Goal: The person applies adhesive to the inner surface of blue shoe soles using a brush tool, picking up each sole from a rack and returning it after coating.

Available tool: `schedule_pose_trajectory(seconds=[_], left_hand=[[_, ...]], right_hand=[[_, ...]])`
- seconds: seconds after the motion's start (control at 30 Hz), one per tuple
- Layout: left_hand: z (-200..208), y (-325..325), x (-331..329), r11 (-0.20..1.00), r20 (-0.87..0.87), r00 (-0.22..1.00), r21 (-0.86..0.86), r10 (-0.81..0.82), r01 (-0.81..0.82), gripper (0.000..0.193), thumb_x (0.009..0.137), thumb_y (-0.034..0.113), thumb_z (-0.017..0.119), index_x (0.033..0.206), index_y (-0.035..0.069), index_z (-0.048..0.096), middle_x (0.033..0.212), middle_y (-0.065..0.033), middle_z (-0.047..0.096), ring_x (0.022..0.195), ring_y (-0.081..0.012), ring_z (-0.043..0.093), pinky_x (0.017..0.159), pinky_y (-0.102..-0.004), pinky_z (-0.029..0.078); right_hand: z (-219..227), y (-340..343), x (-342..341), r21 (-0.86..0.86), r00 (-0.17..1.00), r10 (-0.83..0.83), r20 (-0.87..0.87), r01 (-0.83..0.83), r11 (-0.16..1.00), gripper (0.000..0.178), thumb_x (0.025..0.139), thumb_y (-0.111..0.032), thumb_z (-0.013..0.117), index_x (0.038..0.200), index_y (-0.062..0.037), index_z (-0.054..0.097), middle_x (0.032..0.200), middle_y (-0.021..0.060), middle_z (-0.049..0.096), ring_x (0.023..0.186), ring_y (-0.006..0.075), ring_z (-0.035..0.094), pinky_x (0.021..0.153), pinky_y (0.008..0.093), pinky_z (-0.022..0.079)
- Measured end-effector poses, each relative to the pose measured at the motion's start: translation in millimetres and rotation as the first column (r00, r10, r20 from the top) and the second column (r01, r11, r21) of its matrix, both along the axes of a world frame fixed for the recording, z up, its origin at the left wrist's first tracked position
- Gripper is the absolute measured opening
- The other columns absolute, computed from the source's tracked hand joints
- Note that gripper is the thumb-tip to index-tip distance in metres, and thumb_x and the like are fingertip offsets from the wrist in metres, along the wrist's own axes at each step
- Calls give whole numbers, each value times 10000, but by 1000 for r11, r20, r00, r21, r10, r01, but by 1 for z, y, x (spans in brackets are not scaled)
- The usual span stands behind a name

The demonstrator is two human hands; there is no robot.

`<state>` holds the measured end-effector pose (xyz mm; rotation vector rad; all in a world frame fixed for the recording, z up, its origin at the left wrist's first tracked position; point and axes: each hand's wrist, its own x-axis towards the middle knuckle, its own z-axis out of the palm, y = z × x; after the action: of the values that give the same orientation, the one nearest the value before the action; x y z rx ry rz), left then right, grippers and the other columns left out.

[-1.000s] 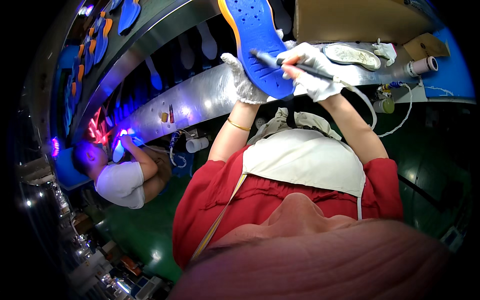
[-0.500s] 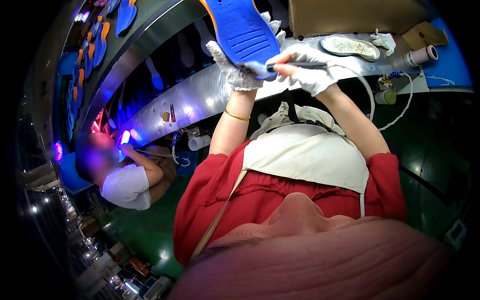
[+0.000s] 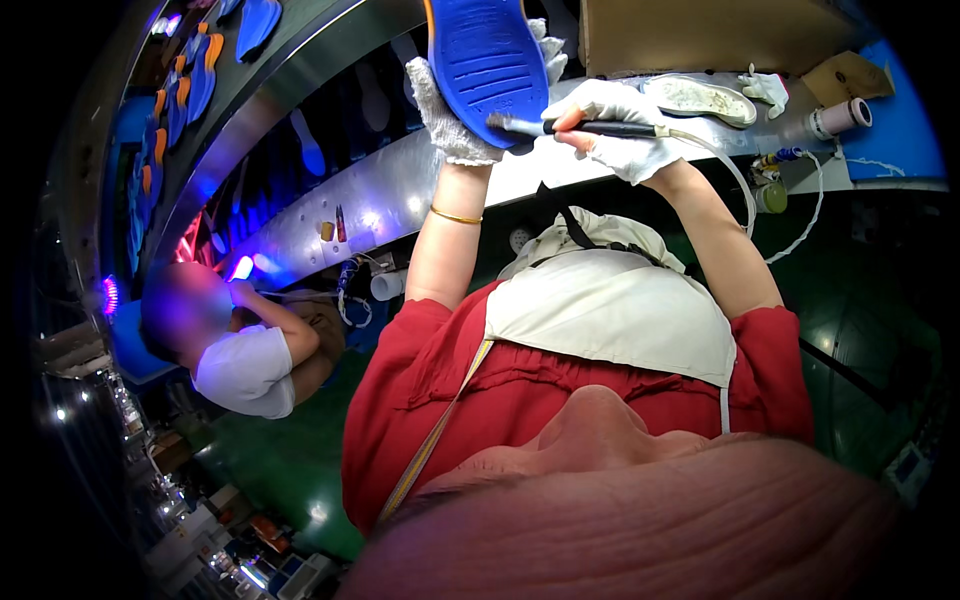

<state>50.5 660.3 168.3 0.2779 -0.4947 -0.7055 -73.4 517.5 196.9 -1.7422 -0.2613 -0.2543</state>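
Observation:
My left hand [image 3: 452, 125], in a pale knitted glove, grips a blue shoe sole [image 3: 488, 65] with an orange edge. The thumb lies along its left side and the fingertips show past its right side. The sole's far end runs out of the picture at the top. In my right hand [image 3: 610, 125], also gloved but with bare thumb and finger tips, is a brush [image 3: 600, 128] with a black handle and a pale hose at its back end. The bristles touch the sole's near end.
On the metal bench [image 3: 300, 225] to the right lie a whitish sole [image 3: 700, 100] and a spare glove [image 3: 766, 90], before a cardboard box [image 3: 680, 40]. Blue-orange soles [image 3: 203, 75] line the belt at the left. A co-worker [image 3: 245, 370] sits at the lower left.
The sole and my left hand have shifted slightly left and up. My right hand has turned a little, and the brush tip now rests nearer the sole's left edge.

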Motion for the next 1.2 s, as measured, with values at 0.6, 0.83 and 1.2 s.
schedule_pose_trajectory(seconds=[0.6,0.83,1.2], left_hand=[[4,11,36,816,-64,998,575,-30,61,463,913,394,514,1085,-31,578,958,-173,652,793,-248,665,688,-328,572],[25,10,21,696,-86,965,677,-248,239,399,898,345,563,1091,-4,589,939,-133,658,792,-206,660,712,-299,561],[6,14,19,835,-117,977,508,-180,214,573,923,472,440,1229,-8,499,1089,-191,610,922,-288,639,791,-418,546]], right_hand=[[10,5,16,-185,987,159,-15,-159,970,137,689,51,651,809,-4,616,858,74,630,784,146,602,736,267,499],[30,-23,25,-100,929,159,-333,-203,974,152,609,-2,682,755,-44,669,825,81,668,799,170,636,706,288,526],[35,-44,8,-2,962,35,-270,-37,999,153,725,-23,682,861,-1,615,753,71,621,671,128,597,636,248,495]])
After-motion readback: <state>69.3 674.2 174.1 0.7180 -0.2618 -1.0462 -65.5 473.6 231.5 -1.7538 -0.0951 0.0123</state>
